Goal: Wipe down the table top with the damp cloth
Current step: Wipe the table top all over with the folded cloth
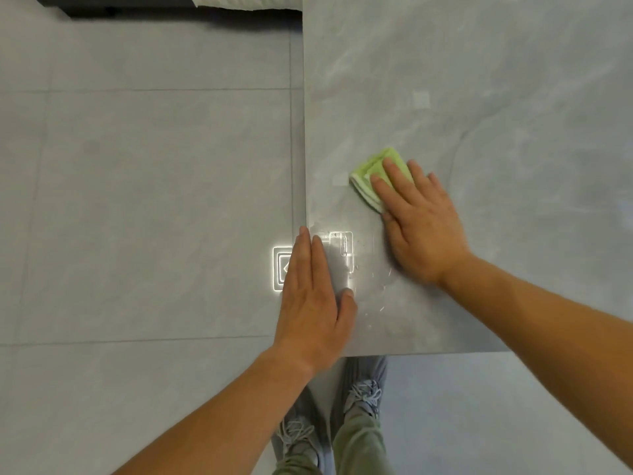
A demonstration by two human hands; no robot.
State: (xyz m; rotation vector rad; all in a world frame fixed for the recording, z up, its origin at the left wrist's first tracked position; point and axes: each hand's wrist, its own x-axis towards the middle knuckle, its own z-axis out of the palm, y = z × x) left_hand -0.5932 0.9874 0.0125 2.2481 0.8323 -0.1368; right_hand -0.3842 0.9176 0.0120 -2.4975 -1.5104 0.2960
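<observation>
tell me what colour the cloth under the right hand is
Light green cloth, folded, seen in the head view.

Two hands show: the left hand [313,303] and the right hand [419,224]. One green cloth [378,173] (folded) lies on one table [496,80]. Two shoes [364,392] appear at bottom centre.

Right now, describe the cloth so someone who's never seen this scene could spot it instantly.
Start at the grey marbled table top filling the right side of the view, and go to its left edge. A little in from that edge, the right hand presses flat on a folded cloth. It is light green, the only bright colour on a grey surface.
</observation>
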